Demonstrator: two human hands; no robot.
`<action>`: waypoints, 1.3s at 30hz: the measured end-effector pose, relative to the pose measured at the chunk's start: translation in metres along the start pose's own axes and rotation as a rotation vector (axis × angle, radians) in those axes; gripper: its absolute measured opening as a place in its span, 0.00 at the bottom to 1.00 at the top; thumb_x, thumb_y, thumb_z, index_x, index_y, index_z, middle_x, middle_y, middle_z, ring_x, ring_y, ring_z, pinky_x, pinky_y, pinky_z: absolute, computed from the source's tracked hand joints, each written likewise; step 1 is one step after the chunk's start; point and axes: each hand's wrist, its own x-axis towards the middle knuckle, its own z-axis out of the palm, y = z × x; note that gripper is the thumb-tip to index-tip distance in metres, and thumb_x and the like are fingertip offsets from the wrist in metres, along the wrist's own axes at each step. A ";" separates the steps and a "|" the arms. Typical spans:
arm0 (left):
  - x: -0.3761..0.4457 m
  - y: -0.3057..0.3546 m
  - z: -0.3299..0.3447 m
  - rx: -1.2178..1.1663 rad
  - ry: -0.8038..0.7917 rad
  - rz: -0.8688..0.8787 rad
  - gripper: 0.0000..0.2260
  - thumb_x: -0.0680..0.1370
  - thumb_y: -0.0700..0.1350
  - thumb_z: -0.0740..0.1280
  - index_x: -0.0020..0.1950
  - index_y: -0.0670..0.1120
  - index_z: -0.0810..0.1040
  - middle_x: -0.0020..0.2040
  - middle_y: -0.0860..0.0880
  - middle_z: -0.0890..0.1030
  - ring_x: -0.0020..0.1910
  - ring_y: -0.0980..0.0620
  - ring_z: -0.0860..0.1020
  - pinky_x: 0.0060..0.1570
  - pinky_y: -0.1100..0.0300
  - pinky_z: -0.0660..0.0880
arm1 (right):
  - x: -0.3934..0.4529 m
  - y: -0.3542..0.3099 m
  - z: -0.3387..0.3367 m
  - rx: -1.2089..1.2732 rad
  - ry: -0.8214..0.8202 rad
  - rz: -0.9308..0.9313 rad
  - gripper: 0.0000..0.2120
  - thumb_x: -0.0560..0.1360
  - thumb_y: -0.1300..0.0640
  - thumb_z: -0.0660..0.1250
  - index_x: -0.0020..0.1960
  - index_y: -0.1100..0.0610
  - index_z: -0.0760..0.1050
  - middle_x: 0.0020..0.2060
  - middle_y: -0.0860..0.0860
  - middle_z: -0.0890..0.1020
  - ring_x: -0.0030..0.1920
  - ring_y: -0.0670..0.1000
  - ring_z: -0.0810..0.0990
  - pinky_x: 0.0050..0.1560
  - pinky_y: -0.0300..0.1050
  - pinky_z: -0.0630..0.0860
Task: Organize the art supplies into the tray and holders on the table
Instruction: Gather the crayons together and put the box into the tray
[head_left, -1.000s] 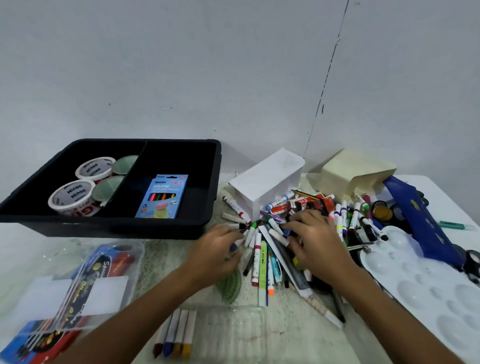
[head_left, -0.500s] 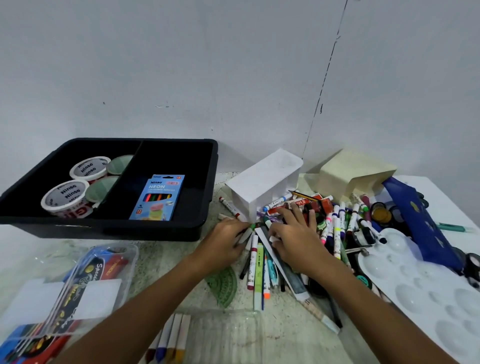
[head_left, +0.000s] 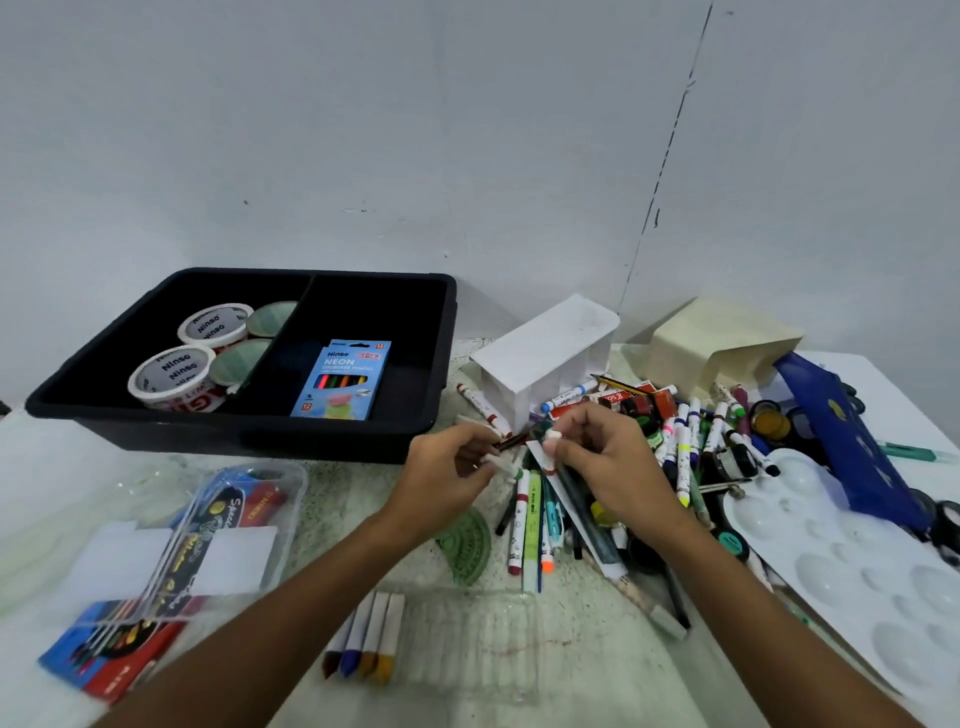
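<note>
Black plastic tray (head_left: 93, 415) sits up and to the left of our left hand (head_left: 447, 480), already holding tape rolls (head_left: 171, 371) in one compartment and a box of neon pencils (head_left: 340, 379) in the other. In the head view, our left hand pinches a white marker with a green tip (head_left: 501, 465), and our right hand (head_left: 605, 467) pinches a small white piece (head_left: 552, 435), maybe a cap, can't really tell. The marker pile (head_left: 535, 519) lies right under and to the right of both hands. The white holder (head_left: 545, 353), tipped on its side, is just beyond our fingers. Looks like we're mid-sorting markers. Next up, we'd probably stand that holder upright and drop these in.
</note>
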 end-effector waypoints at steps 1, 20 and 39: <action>-0.004 0.004 -0.004 -0.051 0.009 -0.033 0.08 0.71 0.35 0.75 0.50 0.40 0.82 0.41 0.53 0.83 0.42 0.60 0.81 0.43 0.70 0.76 | -0.003 -0.003 0.004 0.044 -0.015 0.012 0.04 0.73 0.66 0.71 0.43 0.63 0.76 0.34 0.56 0.79 0.33 0.46 0.77 0.37 0.37 0.73; -0.067 0.014 -0.092 -0.159 -0.514 -0.551 0.08 0.72 0.33 0.74 0.50 0.34 0.82 0.44 0.40 0.84 0.39 0.45 0.85 0.39 0.59 0.81 | -0.069 -0.007 0.096 0.118 -0.287 0.323 0.04 0.72 0.67 0.72 0.47 0.65 0.79 0.29 0.55 0.82 0.27 0.49 0.80 0.25 0.38 0.72; -0.081 0.002 -0.082 0.426 -0.556 -0.080 0.11 0.74 0.48 0.73 0.55 0.49 0.84 0.48 0.53 0.81 0.45 0.57 0.76 0.46 0.59 0.76 | -0.081 -0.005 0.114 -0.129 -0.267 0.327 0.08 0.74 0.65 0.72 0.52 0.65 0.80 0.31 0.57 0.82 0.28 0.51 0.82 0.33 0.42 0.81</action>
